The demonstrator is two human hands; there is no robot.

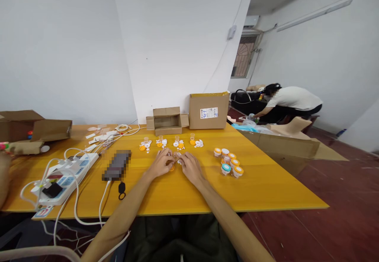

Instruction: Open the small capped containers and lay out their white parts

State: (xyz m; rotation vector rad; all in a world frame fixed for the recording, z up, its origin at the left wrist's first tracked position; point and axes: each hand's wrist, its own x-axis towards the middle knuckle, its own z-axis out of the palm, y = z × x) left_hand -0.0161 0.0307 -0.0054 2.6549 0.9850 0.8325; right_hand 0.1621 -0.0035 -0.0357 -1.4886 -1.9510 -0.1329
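Note:
My left hand (pixel 161 163) and my right hand (pixel 190 166) meet over the yellow table (pixel 260 191), fingers pinched together round a small clear cup (pixel 176 156). An orange lid (pixel 172 168) lies under my left fingers. Just beyond stand several sets of small clear cups with white and orange parts (pixel 162 141). To the right sits a cluster of closed little jars with orange and teal lids (pixel 230 161).
A white power strip with cables (pixel 68 175) and a dark phone (pixel 116 165) lie at left. Open cardboard boxes (pixel 167 120) and a taller box (pixel 209 111) stand at the far edge. Another person (pixel 288 102) bends over at far right.

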